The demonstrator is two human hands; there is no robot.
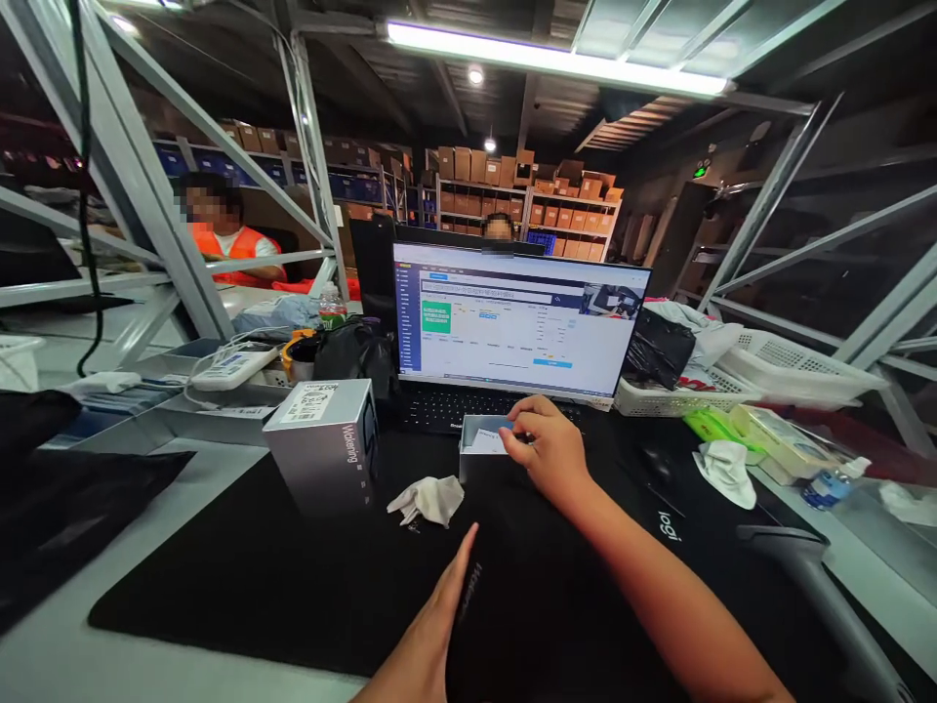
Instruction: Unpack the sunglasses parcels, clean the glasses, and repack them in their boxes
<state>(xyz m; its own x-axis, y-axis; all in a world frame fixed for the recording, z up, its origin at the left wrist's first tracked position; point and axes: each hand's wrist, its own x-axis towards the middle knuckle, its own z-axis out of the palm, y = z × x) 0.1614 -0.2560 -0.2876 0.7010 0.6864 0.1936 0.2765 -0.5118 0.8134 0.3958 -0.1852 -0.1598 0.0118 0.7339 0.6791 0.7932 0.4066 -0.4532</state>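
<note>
My right hand [548, 444] is at the right side of a small open grey box [474, 471], fingers bent and thumb close to the index finger. What they pinch, if anything, is hidden. A white printed card [484, 441] lies inside that box. Nearer to me, my left hand [448, 596] is seen edge-on, its fingers straight. It lies along a dark surface with pale lettering [472, 591], whose outline I cannot make out. A crumpled white cloth or tissue [428, 501] rests left of the small box. Further left stands a taller grey box [314, 454] lettered "Wakening", with a label on top.
Behind the hands are a keyboard [431, 408] and a lit monitor [512, 322]. On the right are a mouse [657, 463], a spray bottle [835, 483], a grey handheld device [812, 576] and white baskets [791, 366]. A person in an orange vest [245, 242] sits at back left.
</note>
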